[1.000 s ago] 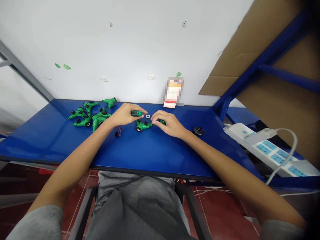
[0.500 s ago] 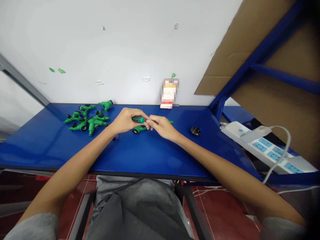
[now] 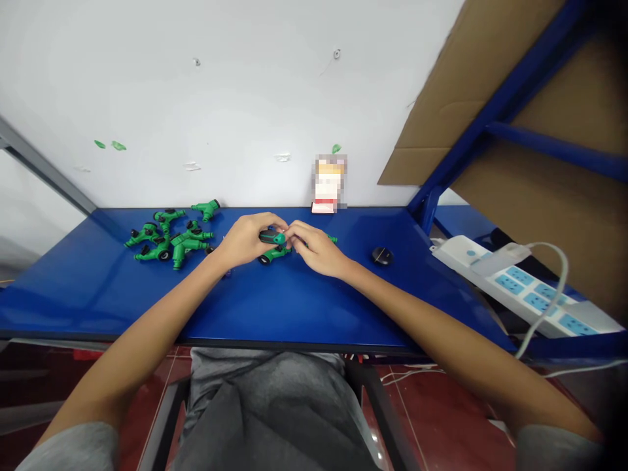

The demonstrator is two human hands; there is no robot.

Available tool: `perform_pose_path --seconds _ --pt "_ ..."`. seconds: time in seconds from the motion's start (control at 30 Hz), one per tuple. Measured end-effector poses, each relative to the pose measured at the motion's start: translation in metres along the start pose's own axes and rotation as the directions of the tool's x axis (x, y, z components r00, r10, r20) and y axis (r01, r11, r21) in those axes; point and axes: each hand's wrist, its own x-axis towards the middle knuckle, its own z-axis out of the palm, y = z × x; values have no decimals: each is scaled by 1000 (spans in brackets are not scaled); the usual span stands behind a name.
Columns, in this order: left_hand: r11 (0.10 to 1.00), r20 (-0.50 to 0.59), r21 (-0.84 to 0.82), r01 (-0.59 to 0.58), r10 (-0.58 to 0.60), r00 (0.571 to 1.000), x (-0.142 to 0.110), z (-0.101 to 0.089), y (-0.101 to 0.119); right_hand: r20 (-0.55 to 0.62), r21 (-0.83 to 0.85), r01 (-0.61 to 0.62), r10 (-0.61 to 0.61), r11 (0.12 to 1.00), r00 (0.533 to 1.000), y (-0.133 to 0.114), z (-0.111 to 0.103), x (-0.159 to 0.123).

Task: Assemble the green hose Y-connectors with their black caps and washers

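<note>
My left hand (image 3: 248,240) is shut around a short green-and-black plastic part (image 3: 272,237) above the blue table (image 3: 98,307). My right hand (image 3: 314,250) meets it from the other side, its fingertips at the part's green end. I cannot tell whether those fingers hold anything small. Just below the hands lies a green hose connector with a black end (image 3: 273,255). Another green piece (image 3: 332,239) pokes out past my right hand. A heap of several green hose connectors (image 3: 169,241) sits to the left. My left wrist nearly hides a small dark item (image 3: 226,273).
A round black object (image 3: 381,256) lies on the table to the right. Behind the table stands a white wall with a pixelated package (image 3: 330,186) at its foot. A white power strip (image 3: 510,281) and a blue metal shelf frame (image 3: 441,176) stand at the right.
My hands have come together over the green-and-black part. The small white ring seen on the table a second ago no longer shows. The view has shifted slightly.
</note>
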Motion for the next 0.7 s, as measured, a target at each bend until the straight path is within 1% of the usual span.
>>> perform_pose_path --seconds 0.07,0.13,0.2,0.23,0.3,0.43,0.53,0.7 --pt "1000 2 -12 25 -25 1000 0 2 0 25 -164 55 -51 985 998 -1 -1 -3" --pt "999 1 -9 43 -43 999 1 2 0 45 -309 82 -72 947 996 -3 -2 -6" --pt "998 -11 0 60 -60 998 2 -1 -2 44 -375 84 -73 923 996 -4 -4 -6" --pt "997 -18 -3 71 -71 997 2 -3 -4 36 -383 75 -66 921 997 -5 -5 -6" --pt "995 4 -27 101 -101 995 2 -8 -8 33 -363 49 -39 930 999 -3 -6 -6" --pt "988 138 -74 137 -126 982 2 -15 -18 132 -271 50 -14 961 991 9 -4 -6" --pt "990 166 -79 119 -105 981 1 -13 -22 178 -247 54 -9 968 984 20 2 -7" --pt "996 173 -66 59 -47 984 2 -6 -24 171 -251 92 -50 964 984 29 11 -7"
